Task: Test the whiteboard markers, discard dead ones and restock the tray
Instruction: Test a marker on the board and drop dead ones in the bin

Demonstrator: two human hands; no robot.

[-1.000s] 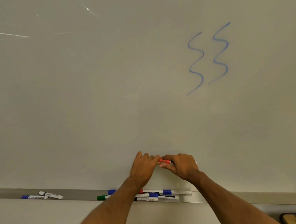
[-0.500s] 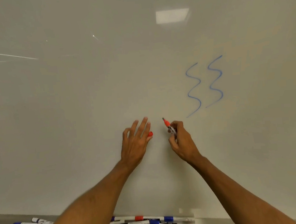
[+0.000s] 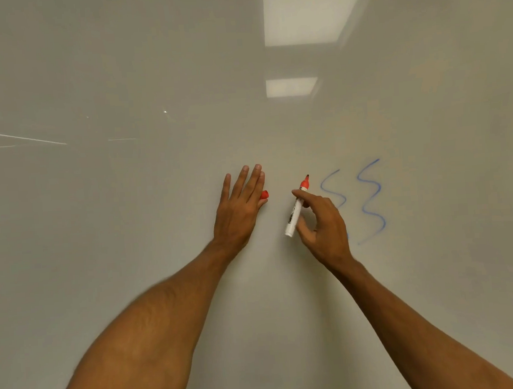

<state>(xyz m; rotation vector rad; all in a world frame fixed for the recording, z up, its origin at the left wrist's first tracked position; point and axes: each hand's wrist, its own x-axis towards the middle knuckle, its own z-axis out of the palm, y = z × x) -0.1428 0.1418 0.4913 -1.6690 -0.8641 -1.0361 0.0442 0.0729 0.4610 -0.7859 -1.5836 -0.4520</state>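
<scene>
While the left hand [image 3: 240, 206] is lying flat against the whiteboard [image 3: 128, 203], fingers mostly hiding a red cap [image 3: 264, 194], the right hand [image 3: 322, 220] is gripping an uncapped red-tipped white marker [image 3: 297, 207], partly covering blue squiggles [image 3: 369, 201].

head camera faces the whiteboard [image 3: 128, 203] squarely, close up.

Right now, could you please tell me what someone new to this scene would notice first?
Probably the right hand at centre, holding an uncapped red marker with its tip up near the whiteboard. Just right of it run two blue squiggles. The left hand lies flat against the board, the red cap tucked under its fingers.
</scene>
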